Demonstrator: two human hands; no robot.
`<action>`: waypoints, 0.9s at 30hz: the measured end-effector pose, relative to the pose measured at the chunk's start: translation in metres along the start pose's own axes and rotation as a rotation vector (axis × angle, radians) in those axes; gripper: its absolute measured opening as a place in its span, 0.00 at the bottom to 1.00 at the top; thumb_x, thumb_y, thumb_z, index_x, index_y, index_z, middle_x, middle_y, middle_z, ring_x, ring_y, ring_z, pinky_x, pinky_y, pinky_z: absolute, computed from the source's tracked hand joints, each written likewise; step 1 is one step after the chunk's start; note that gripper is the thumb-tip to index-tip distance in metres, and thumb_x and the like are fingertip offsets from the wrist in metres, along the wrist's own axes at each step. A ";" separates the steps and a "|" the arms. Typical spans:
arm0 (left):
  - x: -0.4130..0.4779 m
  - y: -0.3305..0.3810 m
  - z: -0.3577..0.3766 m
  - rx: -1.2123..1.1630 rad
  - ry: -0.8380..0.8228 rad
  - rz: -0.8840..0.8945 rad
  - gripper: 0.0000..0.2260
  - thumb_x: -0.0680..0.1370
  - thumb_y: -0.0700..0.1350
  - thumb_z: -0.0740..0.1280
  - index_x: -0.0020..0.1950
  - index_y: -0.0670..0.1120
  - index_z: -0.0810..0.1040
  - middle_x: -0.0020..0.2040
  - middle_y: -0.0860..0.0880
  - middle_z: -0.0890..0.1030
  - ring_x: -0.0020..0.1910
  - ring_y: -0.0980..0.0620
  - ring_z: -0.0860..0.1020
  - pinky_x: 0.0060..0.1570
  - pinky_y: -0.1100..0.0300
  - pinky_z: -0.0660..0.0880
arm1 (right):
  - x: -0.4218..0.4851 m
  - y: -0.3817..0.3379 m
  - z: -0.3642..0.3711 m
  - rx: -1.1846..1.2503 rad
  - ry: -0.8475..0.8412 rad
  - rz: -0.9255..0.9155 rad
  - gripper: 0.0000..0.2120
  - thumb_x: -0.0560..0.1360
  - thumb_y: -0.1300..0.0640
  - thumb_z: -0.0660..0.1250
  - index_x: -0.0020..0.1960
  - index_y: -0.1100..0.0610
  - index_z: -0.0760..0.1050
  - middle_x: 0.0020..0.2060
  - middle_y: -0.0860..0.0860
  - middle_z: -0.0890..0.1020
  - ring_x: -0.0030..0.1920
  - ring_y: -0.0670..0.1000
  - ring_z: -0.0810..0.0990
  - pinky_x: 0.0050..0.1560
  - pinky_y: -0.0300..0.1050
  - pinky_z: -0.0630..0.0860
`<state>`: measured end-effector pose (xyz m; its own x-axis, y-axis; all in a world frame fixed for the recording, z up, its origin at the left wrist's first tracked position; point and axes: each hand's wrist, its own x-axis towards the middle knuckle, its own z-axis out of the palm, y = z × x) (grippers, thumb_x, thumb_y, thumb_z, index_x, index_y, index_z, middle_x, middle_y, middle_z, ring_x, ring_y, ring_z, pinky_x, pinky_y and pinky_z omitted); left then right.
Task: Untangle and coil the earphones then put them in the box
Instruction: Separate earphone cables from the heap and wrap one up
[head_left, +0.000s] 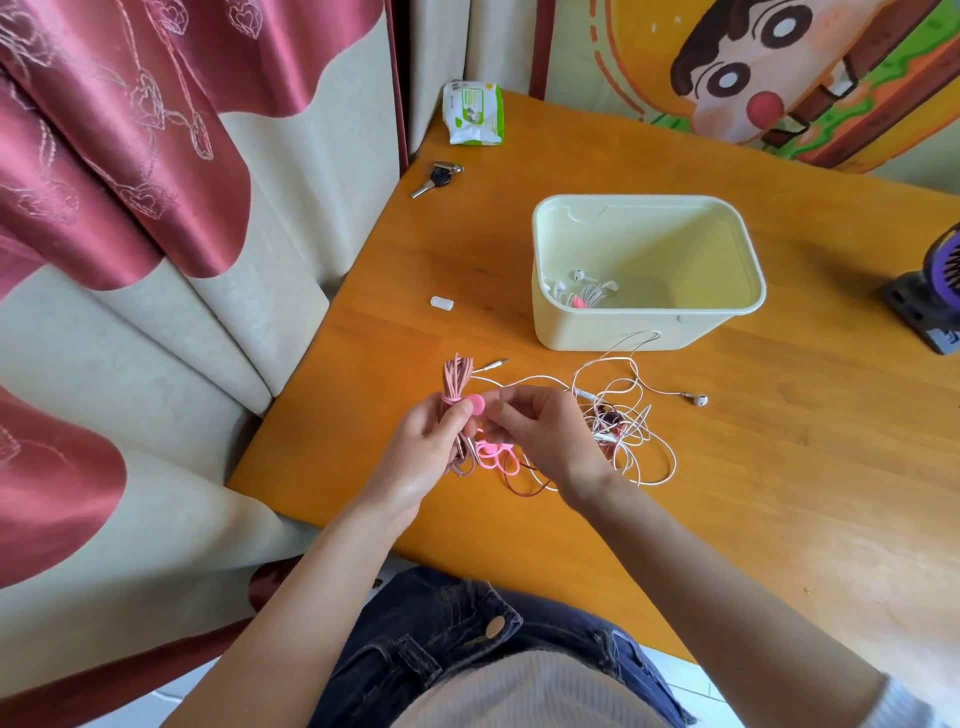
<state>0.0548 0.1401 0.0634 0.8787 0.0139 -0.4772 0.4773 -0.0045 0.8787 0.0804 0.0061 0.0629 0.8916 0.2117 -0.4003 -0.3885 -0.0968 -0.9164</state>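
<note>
While everything is carried by the orange wooden table (727, 467), the pale yellow rectangular plastic box (597, 327) is set at its far middle. A loose tangle of thin white earphone cable (628, 431) is spread nearer, right of the hands. The coiled pink braided earphones (457, 379) are gripped by the left hand (415, 447); a pink silicone tie (475, 404) is pinched by the right hand (545, 436). Such light, limp cord is judged likely to spring loose, so it is best held at the bound waist.

Glossy wooden table (675, 467), smooth plastic box (644, 325), braided earphones (457, 376)
</note>
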 end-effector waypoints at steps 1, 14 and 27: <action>0.001 0.001 0.001 0.047 0.014 0.027 0.08 0.80 0.45 0.62 0.49 0.42 0.77 0.32 0.54 0.72 0.23 0.61 0.66 0.26 0.70 0.63 | -0.002 -0.001 0.000 0.007 -0.004 -0.018 0.06 0.76 0.65 0.65 0.44 0.62 0.80 0.29 0.48 0.81 0.29 0.40 0.78 0.37 0.31 0.77; -0.003 0.001 0.006 0.084 -0.041 0.046 0.08 0.79 0.47 0.62 0.57 0.46 0.72 0.31 0.57 0.72 0.25 0.65 0.71 0.28 0.73 0.66 | -0.005 0.002 -0.005 0.075 0.004 0.022 0.09 0.77 0.62 0.64 0.50 0.68 0.78 0.29 0.48 0.80 0.30 0.40 0.79 0.41 0.33 0.79; 0.000 -0.016 0.005 -0.225 -0.061 -0.086 0.09 0.76 0.46 0.66 0.56 0.49 0.79 0.42 0.46 0.77 0.37 0.54 0.72 0.34 0.66 0.67 | 0.001 0.010 -0.018 -0.489 -0.107 -0.092 0.04 0.77 0.56 0.66 0.45 0.56 0.76 0.33 0.45 0.78 0.33 0.42 0.77 0.37 0.33 0.73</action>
<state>0.0475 0.1356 0.0493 0.8372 -0.0556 -0.5441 0.5421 0.2167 0.8119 0.0818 -0.0118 0.0532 0.8781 0.3365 -0.3401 -0.1328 -0.5115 -0.8490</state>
